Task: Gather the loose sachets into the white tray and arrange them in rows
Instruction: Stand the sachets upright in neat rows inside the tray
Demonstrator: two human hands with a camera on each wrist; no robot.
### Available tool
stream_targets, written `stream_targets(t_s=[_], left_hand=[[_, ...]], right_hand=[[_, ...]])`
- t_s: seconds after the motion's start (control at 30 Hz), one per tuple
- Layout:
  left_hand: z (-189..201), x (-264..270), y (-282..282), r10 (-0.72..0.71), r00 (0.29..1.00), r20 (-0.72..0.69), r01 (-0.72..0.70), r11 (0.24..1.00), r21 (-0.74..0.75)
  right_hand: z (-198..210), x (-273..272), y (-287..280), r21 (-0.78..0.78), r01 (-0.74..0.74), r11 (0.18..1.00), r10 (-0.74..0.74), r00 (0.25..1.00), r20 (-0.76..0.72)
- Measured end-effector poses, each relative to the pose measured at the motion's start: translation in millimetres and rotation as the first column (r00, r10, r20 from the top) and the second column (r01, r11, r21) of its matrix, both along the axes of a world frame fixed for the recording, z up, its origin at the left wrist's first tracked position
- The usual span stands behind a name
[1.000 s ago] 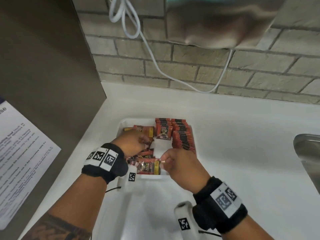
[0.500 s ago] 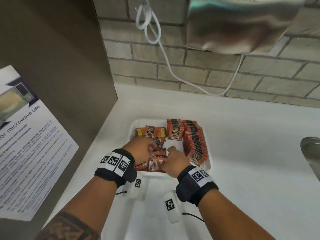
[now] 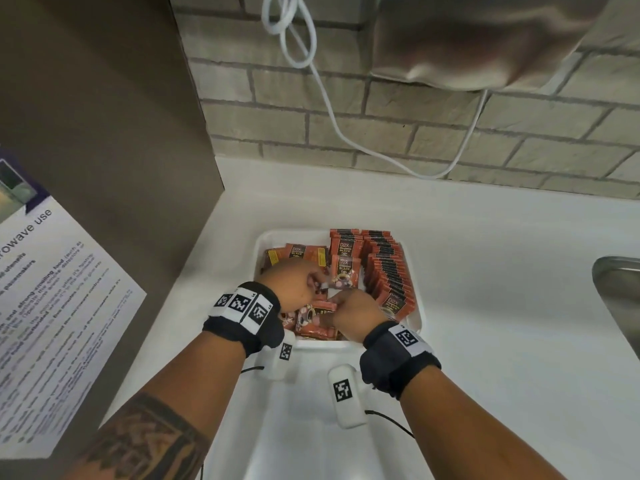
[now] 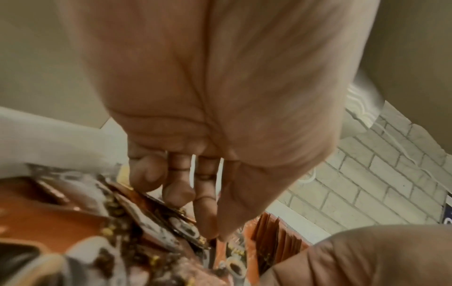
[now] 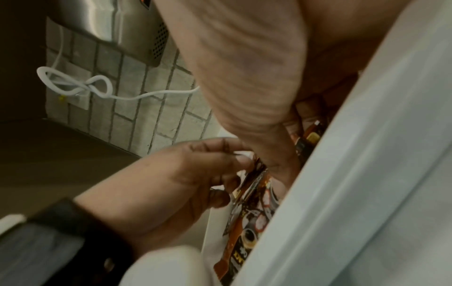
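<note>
One white counter (image 3: pixel 485 306) carries one white tray (image 3: pixel 414 320), set near the brick wall (image 3: pixel 450 133). One steel sink (image 3: pixel 620 292) edge shows at the right, well apart from the tray. One printed notice (image 3: pixel 52 306) hangs on the brown panel at your left. One white cable (image 3: pixel 332 112) loops down the wall under one metal appliance (image 3: pixel 485 39).

Inside the tray: one full row of sachets (image 3: pixel 388 268) stands on edge along the right wall; too many and too tightly packed to count. A second, shorter row (image 3: pixel 343 247) stands beside it at the far end. About two sachets lie flat in the far-left corner (image 3: pixel 294 256). A loose heap (image 3: pixel 311 322) lies at the near end; count not readable.

Your two hands are both in the tray, close together over the heap. Your left hand (image 3: pixel 294 289) has fingers curled down, fingertips (image 4: pixel 208 230) pinching a sachet edge. Your right hand (image 3: pixel 353 315) is curled over the heap; whether it grasps a sachet, you cannot tell from these views.
</note>
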State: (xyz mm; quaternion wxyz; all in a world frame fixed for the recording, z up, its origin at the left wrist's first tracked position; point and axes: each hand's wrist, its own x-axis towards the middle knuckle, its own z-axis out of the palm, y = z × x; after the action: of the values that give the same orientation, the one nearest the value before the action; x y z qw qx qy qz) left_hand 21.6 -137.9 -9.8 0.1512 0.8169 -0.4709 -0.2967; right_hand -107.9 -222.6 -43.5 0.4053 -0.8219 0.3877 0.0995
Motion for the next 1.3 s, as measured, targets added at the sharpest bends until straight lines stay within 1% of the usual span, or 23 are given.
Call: stream_targets(t_s=[0.1,0.17,0.23,0.33,0.4,0.5,0.57,0.6,0.67,0.77,0.83,0.87,0.93,1.0,1.1,1.2,1.3], left_hand=[[6,-10,-23,-0.097,0.995,0.016,0.095,0.991,0.093],[5,-16,-40,-0.164,0.986,0.011,0.159,0.97,0.184],[5,-17,-53,-0.185,0.982,0.037,0.172,0.958,0.23],[12,-12,-64,-0.132,0.984,0.12,0.11,0.979,0.172],[14,-7,-66,-0.12,0.985,0.122,0.097,0.979,0.181],[12,0,-59,-0.115,0.987,0.115,0.089,0.973,0.215],[10,2,-53,-0.139,0.983,0.122,0.112,0.971,0.21],[9,2,-50,-0.165,0.979,0.121,0.135,0.966,0.222],[3,2,-45,-0.202,0.974,0.104,0.17,0.951,0.259],[-4,1,-39,-0.249,0.961,0.121,0.206,0.934,0.291],[-6,-1,-32,-0.28,0.952,0.127,0.231,0.923,0.307],[-7,-2,-29,-0.283,0.95,0.135,0.23,0.922,0.312],[-11,-3,-22,-0.27,0.949,0.163,0.212,0.928,0.306],[-14,-2,-17,-0.243,0.952,0.187,0.173,0.93,0.325],[-18,-2,-13,-0.22,0.957,0.189,0.144,0.926,0.35],[-19,-1,-12,-0.231,0.953,0.195,0.155,0.927,0.342],[-20,3,-10,-0.232,0.955,0.184,0.158,0.924,0.348]], right_hand=[[2,0,0,0.017,-0.011,1.0,0.011,1.0,0.021],[4,-1,1,-0.014,-0.046,0.999,0.046,0.999,0.007],[8,-3,2,-0.053,-0.078,0.996,0.078,0.997,-0.012],[14,-11,2,-0.067,-0.107,0.992,0.108,0.994,0.011],[19,-18,2,-0.103,-0.112,0.988,0.115,0.993,0.021],[26,-27,0,-0.203,-0.098,0.974,0.11,0.993,0.05],[29,-28,-5,-0.239,-0.092,0.967,0.113,0.991,0.074],[30,-26,-8,-0.246,-0.102,0.964,0.12,0.991,0.06],[28,-20,-12,-0.246,-0.136,0.96,0.142,0.99,0.01],[23,-6,-12,-0.276,-0.166,0.947,0.157,0.986,-0.056],[21,7,-10,-0.297,-0.158,0.942,0.139,0.987,-0.083],[21,13,-8,-0.309,-0.16,0.937,0.134,0.986,-0.104],[19,25,-6,-0.341,-0.211,0.916,0.16,0.972,-0.172],[17,37,-5,-0.354,-0.245,0.903,0.156,0.952,-0.262],[13,49,-7,-0.356,-0.344,0.869,0.19,0.896,-0.402],[16,57,-8,-0.371,-0.379,0.848,0.174,0.86,-0.48],[20,66,-6,-0.369,-0.472,0.8,0.21,0.798,-0.565]])
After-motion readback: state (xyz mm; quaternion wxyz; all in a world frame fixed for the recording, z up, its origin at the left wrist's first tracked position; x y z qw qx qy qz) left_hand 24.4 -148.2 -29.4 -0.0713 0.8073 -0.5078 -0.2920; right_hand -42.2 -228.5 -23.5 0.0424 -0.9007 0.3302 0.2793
